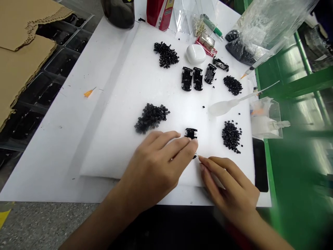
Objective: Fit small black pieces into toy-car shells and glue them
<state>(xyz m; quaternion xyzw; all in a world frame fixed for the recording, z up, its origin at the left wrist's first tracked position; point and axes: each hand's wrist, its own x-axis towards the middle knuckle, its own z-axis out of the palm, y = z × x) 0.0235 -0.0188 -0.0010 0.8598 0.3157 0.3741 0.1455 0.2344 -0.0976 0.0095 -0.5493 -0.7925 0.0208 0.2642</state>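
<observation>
My left hand (156,163) rests on the white foam sheet (122,104), its fingertips pressed on a small black plastic part (191,133). My right hand (229,184) lies beside it, fingertips pinched together near the part's lower edge; whether they hold a tiny piece is hidden. A pile of small black square pieces (151,117) sits just beyond my left hand. Another pile of black bits (231,136) lies to the right of the part.
Further back lie three black parts in a row (197,77), two more black piles (166,55) (233,84), a white rounded case (195,53), a clear dropper (226,105), a syringe (256,66) and a plastic bag (260,27). Cardboard (23,45) covers trays at left. Green frame (299,86) at right.
</observation>
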